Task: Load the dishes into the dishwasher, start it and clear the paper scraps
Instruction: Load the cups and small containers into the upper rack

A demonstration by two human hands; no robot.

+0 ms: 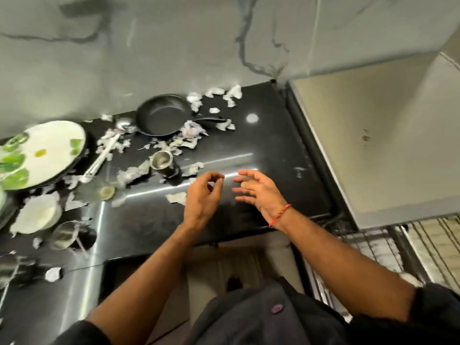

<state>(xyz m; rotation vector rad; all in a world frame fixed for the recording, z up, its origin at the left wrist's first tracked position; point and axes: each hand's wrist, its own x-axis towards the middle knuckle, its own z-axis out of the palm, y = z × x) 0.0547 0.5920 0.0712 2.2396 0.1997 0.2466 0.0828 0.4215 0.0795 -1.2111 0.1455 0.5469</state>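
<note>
Paper scraps (177, 197) lie just beside hands (225, 192).

We see bare forearms below short dark sleeves (438, 305). A thin red beaded bracelet (280, 215) circles the right wrist. The dark top (261, 319) bears a small purple mark (276, 308).

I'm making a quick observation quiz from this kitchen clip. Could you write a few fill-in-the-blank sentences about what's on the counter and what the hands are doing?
1. The black frying pan lies near the wall with torn ____ scraps scattered around it.
2. The large plate with green leaf patterns sits at the ____ side of the countertop.
3. The right hand, with a red ____ at its wrist, holds nothing.
4. The left hand hovers with its fingers ____.

Missing words: paper; left; bracelet; curled
</note>
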